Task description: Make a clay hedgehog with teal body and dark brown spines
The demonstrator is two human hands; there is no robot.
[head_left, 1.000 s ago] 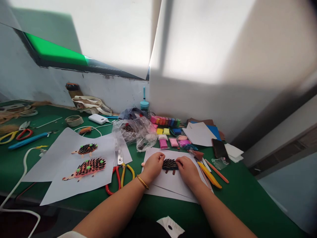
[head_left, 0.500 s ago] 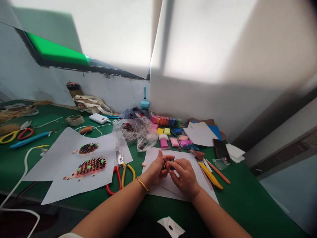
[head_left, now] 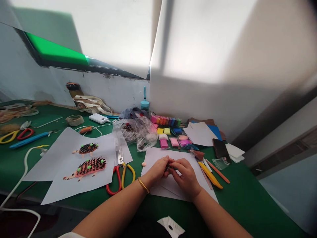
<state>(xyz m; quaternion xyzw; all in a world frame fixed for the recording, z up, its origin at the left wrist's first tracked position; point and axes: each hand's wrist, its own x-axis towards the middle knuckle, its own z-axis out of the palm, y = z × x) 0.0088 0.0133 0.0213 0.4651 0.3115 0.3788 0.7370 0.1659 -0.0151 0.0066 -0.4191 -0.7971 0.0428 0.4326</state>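
Observation:
Above a white sheet of paper (head_left: 163,191), my left hand (head_left: 158,170) and my right hand (head_left: 184,175) meet, fingers closed around a small dark object (head_left: 168,168) that is mostly hidden. A gold bangle circles my left wrist. A small pale pink piece (head_left: 144,164) lies at the sheet's left edge. Two hedgehog figures with dark spikes and green dots, a larger one (head_left: 90,166) and a smaller one (head_left: 88,148), rest on white paper to the left.
Scissors with red and yellow handles (head_left: 120,172) lie left of my hands. Coloured clay packets (head_left: 174,142) and a plastic bag (head_left: 138,130) sit behind. To the right are a yellow cutter (head_left: 210,175), a peach stick (head_left: 218,171) and a dark phone-like object (head_left: 221,149).
My left hand's fingers have folded further inward and my two hands are closer together. The dark object between them is now more hidden.

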